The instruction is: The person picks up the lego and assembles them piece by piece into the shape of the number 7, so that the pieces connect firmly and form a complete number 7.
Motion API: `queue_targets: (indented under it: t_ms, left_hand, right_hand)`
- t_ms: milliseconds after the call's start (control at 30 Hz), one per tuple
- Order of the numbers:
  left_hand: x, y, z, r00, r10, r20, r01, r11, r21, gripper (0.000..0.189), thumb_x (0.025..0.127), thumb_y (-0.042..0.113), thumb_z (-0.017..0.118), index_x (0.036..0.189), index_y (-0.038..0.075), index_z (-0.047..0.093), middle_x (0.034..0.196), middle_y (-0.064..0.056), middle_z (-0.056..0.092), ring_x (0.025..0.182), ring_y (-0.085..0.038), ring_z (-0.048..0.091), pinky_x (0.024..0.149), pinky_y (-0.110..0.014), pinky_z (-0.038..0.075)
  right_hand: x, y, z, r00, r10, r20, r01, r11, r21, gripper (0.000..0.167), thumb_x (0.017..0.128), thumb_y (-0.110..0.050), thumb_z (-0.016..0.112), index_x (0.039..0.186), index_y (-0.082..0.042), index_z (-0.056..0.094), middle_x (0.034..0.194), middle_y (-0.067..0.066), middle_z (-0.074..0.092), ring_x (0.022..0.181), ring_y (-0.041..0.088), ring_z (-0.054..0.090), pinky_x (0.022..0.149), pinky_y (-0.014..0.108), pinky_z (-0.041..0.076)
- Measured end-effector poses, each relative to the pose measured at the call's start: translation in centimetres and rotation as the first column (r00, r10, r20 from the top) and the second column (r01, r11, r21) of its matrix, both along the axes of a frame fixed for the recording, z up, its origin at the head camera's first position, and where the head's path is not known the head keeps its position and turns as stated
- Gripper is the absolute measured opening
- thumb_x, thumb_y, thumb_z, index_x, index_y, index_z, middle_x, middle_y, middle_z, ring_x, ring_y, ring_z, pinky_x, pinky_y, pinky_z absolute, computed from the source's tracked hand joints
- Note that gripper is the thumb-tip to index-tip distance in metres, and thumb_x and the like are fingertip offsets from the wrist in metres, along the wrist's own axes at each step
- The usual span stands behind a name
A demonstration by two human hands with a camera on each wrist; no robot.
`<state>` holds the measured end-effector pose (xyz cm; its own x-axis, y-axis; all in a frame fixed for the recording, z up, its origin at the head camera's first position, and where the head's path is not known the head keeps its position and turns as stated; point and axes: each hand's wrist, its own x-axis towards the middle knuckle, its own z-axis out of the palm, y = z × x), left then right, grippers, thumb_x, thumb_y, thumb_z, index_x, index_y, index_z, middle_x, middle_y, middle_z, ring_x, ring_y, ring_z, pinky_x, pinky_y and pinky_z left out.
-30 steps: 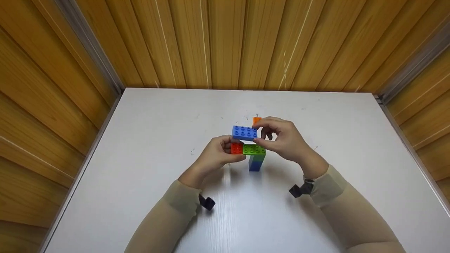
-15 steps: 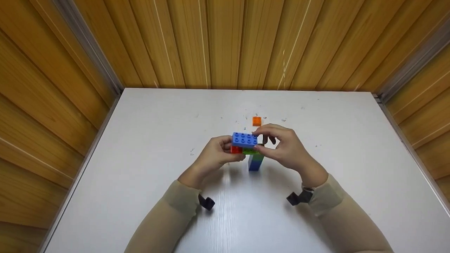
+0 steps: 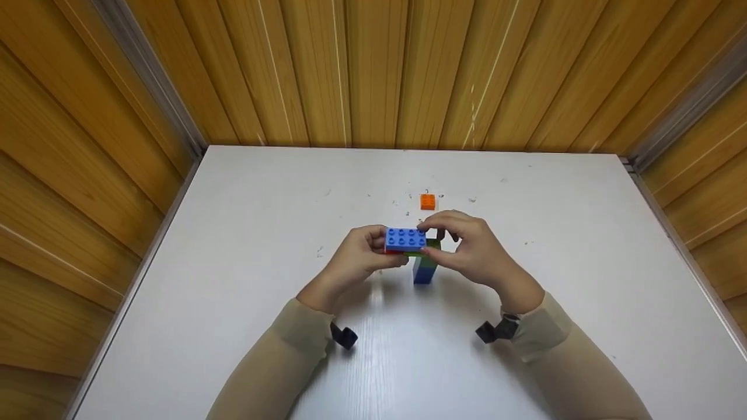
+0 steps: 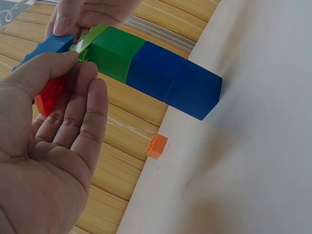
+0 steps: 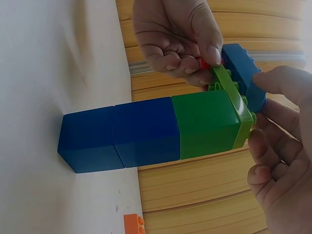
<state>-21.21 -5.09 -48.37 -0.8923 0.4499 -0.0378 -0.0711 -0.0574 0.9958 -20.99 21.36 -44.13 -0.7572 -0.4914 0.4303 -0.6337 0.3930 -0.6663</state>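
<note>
Blue brick (image 3: 405,239), head view: long axis nine to three, above the red brick (image 3: 394,252) and light green plate (image 3: 434,242); from here I can't tell whether it is pressed home.
Right hand (image 3: 475,251): at three o'clock, thumb and forefinger pinching the blue brick's near end.
Left hand (image 3: 353,259): at nine o'clock, gripping the red brick, fingers crowding the blue brick's other end.
Orange brick (image 3: 428,202): on the table (image 3: 262,210), at one o'clock from the blue brick, out of the way.
Red brick, left wrist view: between the left thumb and fingers, the blue brick just beyond at twelve.
Tower, left wrist view: green block (image 4: 117,53) and two dark blue blocks (image 4: 156,70), top towards ten o'clock, foot on the table towards four.
Blue brick, right wrist view: at eleven o'clock from the right hand; plate studs beside its pinched end are bare.
Tower, right wrist view: foot at nine, plate capping it at three, orange brick towards six.
</note>
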Motion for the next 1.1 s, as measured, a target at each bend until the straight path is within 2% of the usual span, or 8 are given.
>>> queue_targets:
  t_ms: [200,333,400,533,633,733,933,1100]
  left_hand:
    - [0.1,-0.1,0.1,1.000,0.000,-0.018,0.000,1.000,-0.006,0.035,0.095,-0.001,0.086,0.128,-0.005,0.074,0.125,-0.018,0.085,0.111,-0.019,0.084,0.098,-0.031,0.069]
    - [0.1,-0.1,0.2,1.000,0.001,-0.023,-0.001,1.000,-0.007,0.035,0.096,0.000,0.086,0.129,-0.005,0.075,0.125,-0.018,0.085,0.113,-0.020,0.084,0.099,-0.032,0.069]
    - [0.1,-0.1,0.2,1.000,-0.002,-0.022,0.002,1.000,-0.001,0.037,0.095,0.000,0.086,0.130,-0.005,0.076,0.126,-0.018,0.085,0.114,-0.020,0.084,0.099,-0.032,0.069]
    - [0.1,-0.1,0.2,1.000,-0.013,-0.026,0.013,1.000,0.015,0.039,0.095,0.001,0.086,0.132,-0.006,0.076,0.128,-0.019,0.084,0.115,-0.020,0.084,0.098,-0.032,0.070]
    - [0.1,-0.1,0.1,1.000,-0.018,-0.021,0.018,0.999,0.027,0.041,0.095,0.000,0.086,0.133,-0.007,0.075,0.127,-0.020,0.084,0.114,-0.020,0.084,0.097,-0.032,0.070]
    - [0.0,-0.1,0.2,1.000,-0.019,-0.008,0.019,0.999,0.028,0.042,0.094,0.000,0.085,0.134,-0.008,0.074,0.127,-0.021,0.084,0.113,-0.020,0.084,0.097,-0.031,0.070]
    - [0.1,-0.1,0.2,1.000,-0.016,-0.001,0.016,1.000,0.020,0.042,0.093,0.001,0.087,0.132,-0.007,0.076,0.125,-0.020,0.085,0.113,-0.021,0.085,0.097,-0.033,0.070]
    - [0.2,-0.1,0.3,1.000,-0.022,-0.009,0.022,0.999,0.030,0.041,0.094,0.002,0.087,0.132,-0.006,0.076,0.127,-0.019,0.085,0.118,-0.024,0.084,0.100,-0.034,0.069]
  right_hand:
    - [0.2,-0.1,-0.2,0.999,-0.005,-0.034,0.008,0.997,0.077,0.038,0.095,-0.006,0.090,0.131,-0.018,0.085,0.130,0.002,0.080,0.122,0.021,0.070,0.104,0.026,0.059]
    - [0.2,-0.4,-0.6,0.983,-0.001,-0.182,0.027,0.990,0.140,0.038,0.094,-0.012,0.092,0.131,-0.014,0.084,0.130,0.005,0.078,0.124,0.024,0.068,0.110,0.030,0.059]
    - [0.2,-0.7,-1.0,0.958,0.011,-0.288,0.041,0.984,0.173,0.041,0.092,-0.016,0.094,0.131,-0.012,0.082,0.129,0.006,0.077,0.123,0.025,0.068,0.110,0.030,0.058]
    - [-0.1,-1.1,-1.7,0.876,0.034,-0.481,0.075,0.975,0.208,0.047,0.088,-0.021,0.099,0.130,-0.010,0.081,0.127,0.006,0.079,0.120,0.025,0.069,0.109,0.033,0.057]
    - [-0.2,-1.2,-2.1,0.823,0.038,-0.566,0.098,0.973,0.207,0.049,0.084,-0.021,0.102,0.127,-0.008,0.082,0.124,0.007,0.080,0.117,0.026,0.070,0.105,0.038,0.059]
    - [-0.4,-1.2,-2.3,0.785,0.044,-0.618,0.114,0.970,0.213,0.052,0.081,-0.023,0.104,0.127,-0.007,0.083,0.122,0.007,0.082,0.114,0.027,0.072,0.098,0.041,0.061]
    - [-0.3,-1.1,-2.3,0.736,0.069,-0.673,0.129,0.962,0.240,0.051,0.082,-0.022,0.103,0.129,-0.013,0.084,0.120,0.007,0.082,0.110,0.027,0.072,0.092,0.041,0.063]
    - [-0.2,-1.2,-2.3,0.720,0.072,-0.690,0.122,0.966,0.229,0.049,0.082,-0.020,0.102,0.128,-0.015,0.086,0.120,0.008,0.083,0.106,0.029,0.071,0.089,0.042,0.062]
